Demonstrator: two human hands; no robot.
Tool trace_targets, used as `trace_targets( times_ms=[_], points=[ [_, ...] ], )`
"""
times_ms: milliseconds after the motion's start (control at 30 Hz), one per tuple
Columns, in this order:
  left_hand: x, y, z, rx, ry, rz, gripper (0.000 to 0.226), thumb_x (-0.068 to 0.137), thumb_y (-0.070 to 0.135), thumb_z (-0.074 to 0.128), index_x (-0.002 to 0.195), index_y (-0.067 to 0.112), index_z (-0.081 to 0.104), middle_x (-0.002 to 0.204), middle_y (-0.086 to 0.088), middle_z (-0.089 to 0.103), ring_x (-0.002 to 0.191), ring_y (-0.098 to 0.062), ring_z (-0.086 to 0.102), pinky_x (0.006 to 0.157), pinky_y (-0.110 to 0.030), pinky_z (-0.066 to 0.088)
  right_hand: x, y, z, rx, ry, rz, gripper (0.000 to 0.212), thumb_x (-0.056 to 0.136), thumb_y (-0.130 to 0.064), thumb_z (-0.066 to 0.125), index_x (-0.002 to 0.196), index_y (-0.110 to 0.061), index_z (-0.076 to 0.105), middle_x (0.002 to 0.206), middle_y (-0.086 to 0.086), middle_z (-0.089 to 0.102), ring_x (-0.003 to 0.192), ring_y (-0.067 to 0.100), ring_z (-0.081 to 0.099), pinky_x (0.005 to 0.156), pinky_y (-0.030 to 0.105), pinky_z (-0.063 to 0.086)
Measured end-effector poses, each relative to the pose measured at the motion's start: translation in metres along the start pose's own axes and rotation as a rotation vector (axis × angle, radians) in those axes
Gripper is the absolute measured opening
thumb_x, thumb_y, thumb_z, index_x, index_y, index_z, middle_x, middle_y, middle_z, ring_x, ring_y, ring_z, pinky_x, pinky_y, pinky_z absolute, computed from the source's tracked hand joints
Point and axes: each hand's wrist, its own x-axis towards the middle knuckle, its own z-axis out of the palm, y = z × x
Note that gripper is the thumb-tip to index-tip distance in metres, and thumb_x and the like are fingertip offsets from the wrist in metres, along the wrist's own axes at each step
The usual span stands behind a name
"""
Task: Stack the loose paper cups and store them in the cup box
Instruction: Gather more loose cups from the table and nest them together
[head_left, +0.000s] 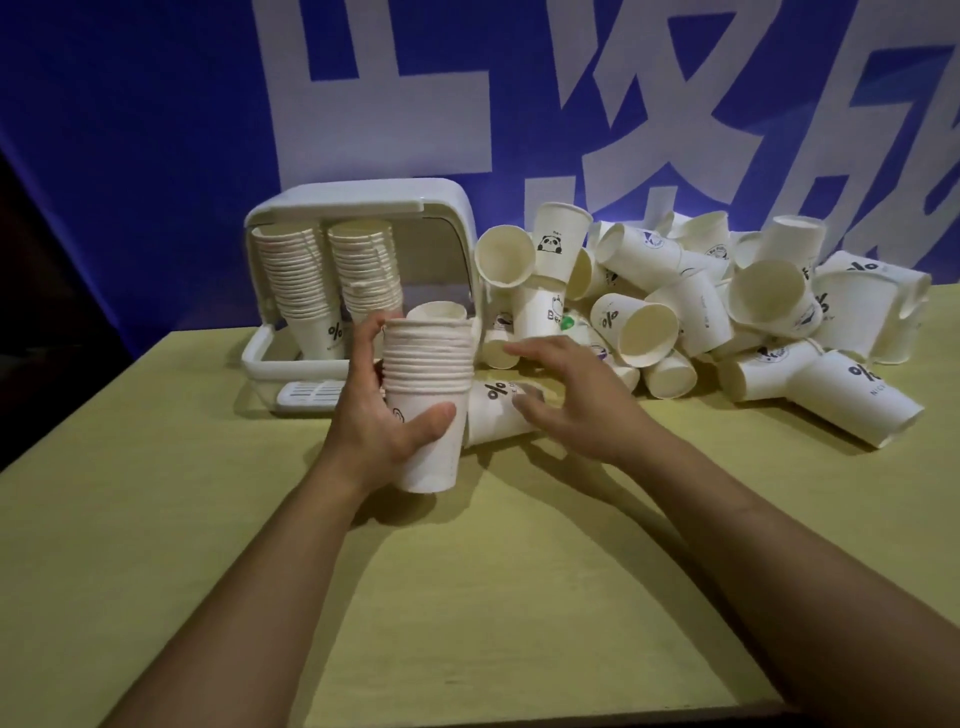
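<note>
White paper cup (498, 410) with a black percent mark, lying on its side on the yellow-green table (467, 597), long axis running nine to three, rim end hidden. Sits just under the right hand (566, 400), at three o'clock from the nested stack of white paper cups (428, 395). Right hand nearer, fingers spread and relaxed, holding nothing. Left hand (379, 415) wrapped round that upright stack, thumb across the front. White plastic cup box (363, 280) at twelve o'clock, two stacks inside.

loose cups (635, 326): "%" mark | panda cup (558, 239): panda drawing | backdrop (675, 104): white characters, perhaps Chinese, cropped
</note>
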Motion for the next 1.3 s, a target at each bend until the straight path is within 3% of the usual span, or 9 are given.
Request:
trace_targets(
  times_ms=[167, 400, 633, 800, 900, 967, 1067, 1167, 1300],
  points=[
    [0.001, -0.015, -0.008, -0.003, -0.055, -0.049, 0.085, 0.056, 0.046, 0.076, 0.125, 0.063, 0.03, 0.113, 0.017, 0.062, 0.1, -0.007, 0.065, 0.089, -0.043, 0.057, 0.001, 0.008, 0.024, -0.216, -0.147, -0.018, 0.07, 0.079, -0.04, 0.076, 0.141, -0.038, 0.043, 0.138, -0.01, 0.049, 0.121, 0.013, 0.049, 0.091, 0.027, 0.038],
    [-0.008, -0.008, -0.001, 0.03, -0.208, -0.065, 0.093, 0.055, 0.05, 0.075, 0.132, 0.07, 0.027, 0.119, 0.018, 0.058, 0.098, 0.003, 0.062, 0.079, -0.021, 0.053, -0.009, 0.005, -0.004, 0.257, 0.265, 0.251, 0.055, 0.08, -0.039, 0.076, 0.125, -0.026, 0.045, 0.114, -0.012, 0.055, 0.1, 0.012, 0.057, 0.08, 0.026, 0.048],
    [-0.019, 0.004, 0.032, 0.024, -0.389, -0.018, 0.101, 0.062, 0.05, 0.076, 0.143, 0.071, 0.02, 0.14, 0.03, 0.046, 0.125, 0.006, 0.052, 0.104, -0.029, 0.047, -0.023, -0.02, -0.013, 0.68, 0.34, 0.201, 0.072, 0.083, -0.037, 0.061, 0.142, -0.056, 0.024, 0.128, -0.003, 0.054, 0.102, 0.005, 0.065, 0.086, 0.033, 0.056],
    [-0.02, 0.002, 0.034, -0.015, -0.353, -0.042, 0.104, 0.062, 0.055, 0.077, 0.145, 0.07, 0.015, 0.145, 0.026, 0.046, 0.129, 0.002, 0.051, 0.109, -0.041, 0.046, -0.024, -0.027, -0.005, 0.707, 0.292, 0.122, 0.067, 0.081, -0.046, 0.065, 0.137, -0.054, 0.029, 0.125, -0.007, 0.055, 0.105, -0.002, 0.063, 0.084, 0.024, 0.057],
    [-0.02, 0.002, 0.034, -0.033, -0.298, -0.053, 0.114, 0.059, 0.058, 0.078, 0.147, 0.069, 0.006, 0.146, 0.022, 0.048, 0.129, -0.004, 0.053, 0.106, -0.05, 0.047, -0.022, -0.026, 0.0, 0.743, 0.254, 0.117, 0.05, 0.084, -0.051, 0.057, 0.131, -0.041, 0.048, 0.12, -0.005, 0.062, 0.108, 0.006, 0.064, 0.089, 0.032, 0.055],
    [-0.019, 0.002, 0.036, -0.031, -0.236, -0.058, 0.119, 0.057, 0.06, 0.079, 0.145, 0.07, -0.001, 0.15, 0.023, 0.042, 0.132, -0.006, 0.051, 0.107, -0.052, 0.046, -0.022, -0.02, 0.0, 0.651, 0.275, 0.084, 0.037, 0.09, -0.048, 0.051, 0.12, -0.033, 0.064, 0.116, -0.009, 0.066, 0.112, 0.011, 0.062, 0.094, 0.037, 0.052],
    [-0.015, 0.004, 0.043, 0.015, -0.182, -0.053, 0.119, 0.058, 0.058, 0.079, 0.142, 0.073, -0.004, 0.139, 0.032, 0.044, 0.126, -0.002, 0.054, 0.105, -0.046, 0.049, -0.022, -0.009, -0.004, 0.345, 0.36, 0.019, 0.03, 0.092, -0.04, 0.053, 0.115, -0.032, 0.07, 0.113, -0.015, 0.059, 0.112, 0.007, 0.057, 0.093, 0.024, 0.046],
    [-0.004, 0.017, 0.056, 0.102, -0.183, -0.016, 0.108, 0.058, 0.062, 0.074, 0.137, 0.077, 0.001, 0.129, 0.03, 0.052, 0.111, 0.007, 0.058, 0.09, -0.024, 0.051, -0.019, 0.009, -0.012, -0.034, 0.572, 0.027, 0.042, 0.085, -0.038, 0.062, 0.126, -0.031, 0.064, 0.121, -0.004, 0.052, 0.114, 0.018, 0.048, 0.098, 0.025, 0.035],
    [0.017, 0.025, 0.078, 0.061, -0.09, 0.013, 0.101, 0.06, 0.056, 0.074, 0.133, 0.077, 0.007, 0.13, 0.014, 0.057, 0.108, -0.008, 0.063, 0.093, -0.042, 0.054, -0.013, 0.035, -0.032, -0.329, 0.505, 0.359, 0.075, 0.082, -0.042, 0.071, 0.147, -0.039, 0.035, 0.15, 0.001, 0.034, 0.135, 0.031, 0.026, 0.109, 0.046, 0.025]
  ],
)
